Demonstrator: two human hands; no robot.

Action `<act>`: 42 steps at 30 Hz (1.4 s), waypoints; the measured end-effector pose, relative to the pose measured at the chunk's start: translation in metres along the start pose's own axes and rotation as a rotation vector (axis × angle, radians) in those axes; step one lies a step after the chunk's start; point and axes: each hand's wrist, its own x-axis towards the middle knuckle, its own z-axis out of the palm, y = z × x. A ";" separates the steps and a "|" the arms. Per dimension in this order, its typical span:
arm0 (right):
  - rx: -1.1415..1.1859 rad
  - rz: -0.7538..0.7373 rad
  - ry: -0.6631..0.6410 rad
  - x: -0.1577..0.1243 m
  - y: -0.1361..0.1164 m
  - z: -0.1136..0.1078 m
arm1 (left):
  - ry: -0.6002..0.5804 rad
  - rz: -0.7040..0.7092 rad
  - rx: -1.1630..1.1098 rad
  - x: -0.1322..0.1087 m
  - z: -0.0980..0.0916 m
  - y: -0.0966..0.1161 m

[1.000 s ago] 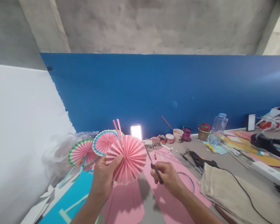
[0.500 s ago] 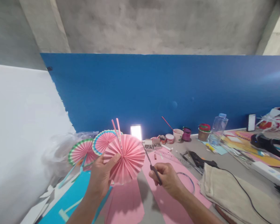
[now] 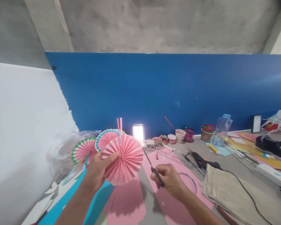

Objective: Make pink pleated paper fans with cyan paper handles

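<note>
Our left hand [image 3: 97, 169] pinches the pleated pink fan [image 3: 126, 167]; our right hand [image 3: 170, 178] grips the scissors [image 3: 157, 176] by the handles. Clear bottle [image 3: 221, 129] stands near the back edge of the desk [image 3: 187, 148].

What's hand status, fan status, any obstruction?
Left hand gripping pink pleated paper fan. Right hand holding scissors, tip near fan's edge; contact unclear. Nothing visibly between them.

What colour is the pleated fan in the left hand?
The fan in the left hand is pink; the head view shows it best.
</note>
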 end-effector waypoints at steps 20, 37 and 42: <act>0.102 -0.095 -0.084 0.004 0.011 -0.007 | -0.089 -0.041 -0.017 0.002 0.000 -0.021; 0.051 -0.071 -0.037 0.001 0.004 -0.005 | -0.099 -0.055 -0.011 0.000 0.002 -0.021; 0.066 -0.070 -0.052 0.000 0.005 -0.005 | -0.086 -0.067 -0.005 -0.003 0.004 -0.017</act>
